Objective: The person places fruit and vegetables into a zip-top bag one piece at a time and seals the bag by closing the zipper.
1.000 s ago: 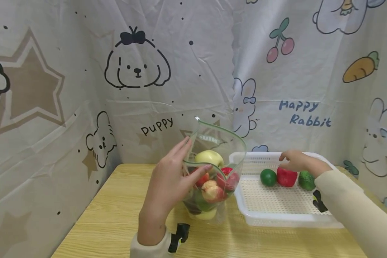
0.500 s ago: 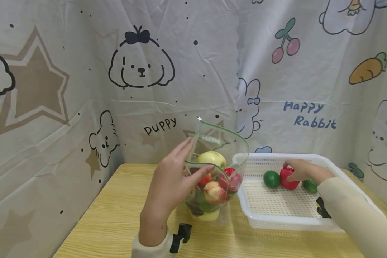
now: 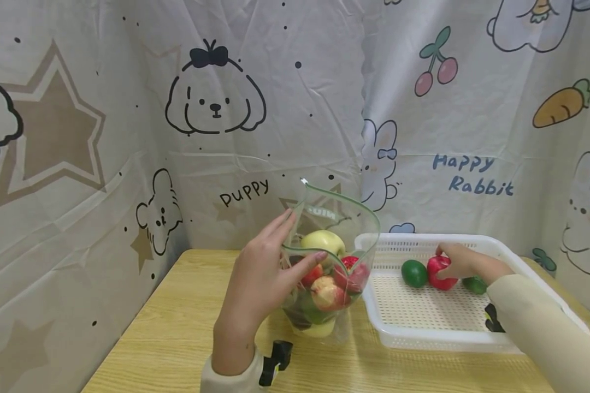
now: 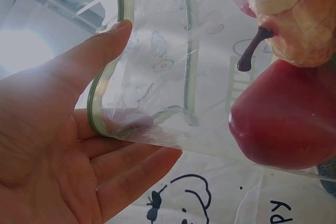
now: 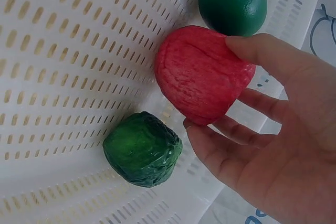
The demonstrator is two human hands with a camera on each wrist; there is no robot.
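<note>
My left hand (image 3: 255, 284) holds the near side of a clear zip bag (image 3: 346, 221) with a green rim. In the left wrist view, the thumb lies over the green rim and the fingers are behind the plastic. The bag's mouth gapes wide. Inside it are a pale yellow apple (image 3: 322, 242), a red-yellow fruit (image 3: 329, 293) and other produce. My right hand (image 3: 464, 263) grips a lumpy red fruit or vegetable (image 5: 197, 74) in a white basket (image 3: 432, 338), thumb on one side, fingers on the other. Beside it lie a smooth green ball-shaped piece (image 5: 233, 3) and a wrinkled dark green piece (image 5: 142, 149).
A wooden table (image 3: 147, 327) carries the bag and, to its right, the basket. Behind and to the left hangs a white printed cloth (image 3: 275, 109). A black strap (image 3: 275, 360) sits at the left sleeve.
My right hand has come down from above the red piece and now grips it. The red piece shows only slight movement in the basket. My left hand stays at the bag.
</note>
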